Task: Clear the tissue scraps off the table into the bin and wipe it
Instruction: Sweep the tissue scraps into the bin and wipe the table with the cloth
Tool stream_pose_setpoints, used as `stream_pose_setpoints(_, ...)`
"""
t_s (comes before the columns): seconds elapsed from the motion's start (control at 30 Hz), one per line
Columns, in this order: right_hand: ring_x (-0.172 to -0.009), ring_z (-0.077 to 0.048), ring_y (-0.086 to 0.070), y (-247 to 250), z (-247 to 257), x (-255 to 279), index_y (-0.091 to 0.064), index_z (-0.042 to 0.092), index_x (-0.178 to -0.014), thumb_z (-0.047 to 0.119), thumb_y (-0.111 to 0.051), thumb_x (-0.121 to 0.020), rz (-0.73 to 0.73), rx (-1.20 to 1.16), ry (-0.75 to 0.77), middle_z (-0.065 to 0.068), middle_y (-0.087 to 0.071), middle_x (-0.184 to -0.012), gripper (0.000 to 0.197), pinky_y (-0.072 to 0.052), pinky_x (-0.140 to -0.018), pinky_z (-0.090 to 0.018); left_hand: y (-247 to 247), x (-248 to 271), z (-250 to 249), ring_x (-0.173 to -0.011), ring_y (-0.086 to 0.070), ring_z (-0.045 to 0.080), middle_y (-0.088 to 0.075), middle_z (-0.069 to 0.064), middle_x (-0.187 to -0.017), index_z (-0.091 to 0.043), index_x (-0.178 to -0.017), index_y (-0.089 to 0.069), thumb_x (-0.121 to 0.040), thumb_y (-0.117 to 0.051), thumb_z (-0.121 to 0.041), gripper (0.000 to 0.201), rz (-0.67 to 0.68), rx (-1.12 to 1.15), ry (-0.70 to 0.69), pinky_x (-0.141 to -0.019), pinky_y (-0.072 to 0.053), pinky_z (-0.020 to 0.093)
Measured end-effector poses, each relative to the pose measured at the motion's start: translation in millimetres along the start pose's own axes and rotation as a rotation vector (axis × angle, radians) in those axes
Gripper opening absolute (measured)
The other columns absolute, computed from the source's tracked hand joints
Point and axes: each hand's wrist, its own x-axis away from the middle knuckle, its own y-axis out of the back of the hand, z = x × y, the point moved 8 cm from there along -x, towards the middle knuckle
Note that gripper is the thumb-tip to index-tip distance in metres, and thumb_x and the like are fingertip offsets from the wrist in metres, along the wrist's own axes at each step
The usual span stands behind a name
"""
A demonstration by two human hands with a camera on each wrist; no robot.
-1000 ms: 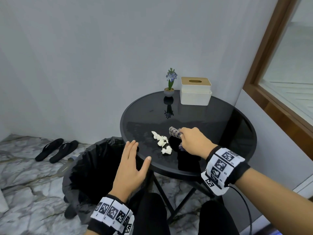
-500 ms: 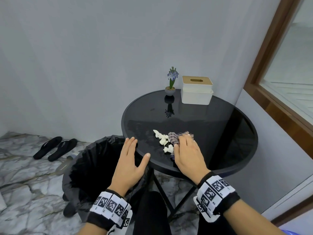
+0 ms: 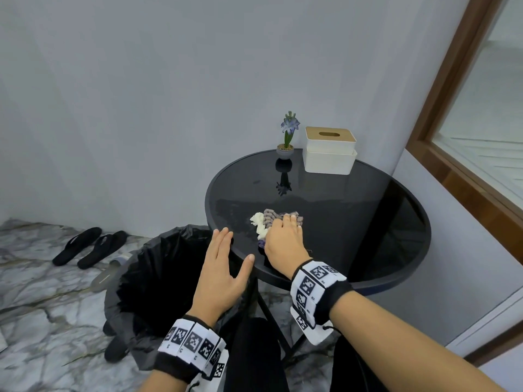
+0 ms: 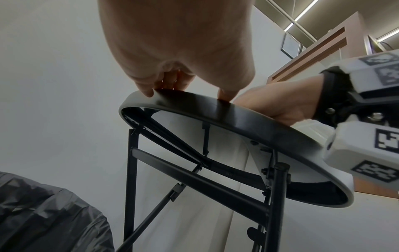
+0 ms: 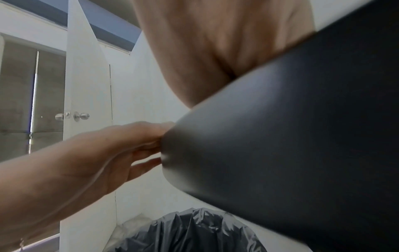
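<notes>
Right hand (image 3: pixel 284 239) lies palm down on a grey-purple cloth (image 3: pixel 278 217) on the black round table (image 3: pixel 368 222), fingers laid flat over the cloth, pressing it to the glass; no curl round it shows. The cloth's left edge touches the white tissue scraps (image 3: pixel 259 223), bunched in a small pile just beside the fingers, on the table's near-left part. Right wrist view shows only the heel of the hand and the blurred table edge (image 5: pixel 280 136); fingers hidden there.

Left hand (image 3: pixel 223 274) is flat and relaxed, fingers straight and together, thumb spread out, holding nothing. Its fingertips (image 4: pixel 149 91) touch the table rim (image 4: pixel 215 109), thumb tip on the rim further right. The hand sits above the gap between table and bin.

Bin (image 3: pixel 158 284) with a black liner stands on the floor just left of the table, below the left hand, mouth open.

At the table's far edge: a small potted flower (image 3: pixel 287 137) and a white tissue box (image 3: pixel 329 149) beside it, well apart from the scraps. Black slippers (image 3: pixel 89 246) lie on the marble floor by the wall. Both wrists wear marker bands (image 3: pixel 317 290).
</notes>
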Motion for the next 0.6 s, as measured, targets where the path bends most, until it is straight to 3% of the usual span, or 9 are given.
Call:
stream_pose_setpoints(0.17,-0.147,-0.036,-0.007,-2.9,18.5,-17.3,-0.022,-0.003,-0.145,0.024,-0.052,-0.094,0.036,-0.035,-0.003,-0.025,-0.016,-0.156,0.066,-0.01,-0.12,-0.045,1.3,2.6,2.0,-0.148,-0.002,0.0,-0.021,-0.007,-0.161,-0.016,-0.151,-0.03,-0.091,-0.05,-0.055,0.074,0.002,0.021,-0.001,-0.118,-0.011,0.024)
stream_pose_setpoints(0.33,-0.144,-0.036,-0.014,-18.8,32.9,-39.2,-0.032,-0.002,-0.141,0.024,-0.052,-0.091,0.03,0.007,0.043,-0.021,-0.028,-0.15,0.06,-0.015,-0.119,-0.045,7.3,2.6,9.3,-0.147,-0.009,0.0,-0.02,-0.01,-0.16,-0.019,-0.151,-0.028,-0.092,-0.051,-0.055,0.073,-0.006,0.044,0.006,-0.116,-0.013,0.022)
stream_pose_setpoints(0.6,-0.141,-0.038,-0.02,-35.1,53.2,-61.5,-0.041,-0.003,-0.136,0.027,-0.051,-0.089,0.036,0.071,0.085,-0.022,-0.033,-0.146,0.056,-0.016,-0.118,-0.047,21.7,-10.2,27.9,-0.145,-0.018,0.002,-0.025,-0.009,-0.158,-0.021,-0.151,-0.029,-0.09,-0.051,-0.058,0.074,-0.009,0.044,0.044,-0.112,-0.015,0.018)
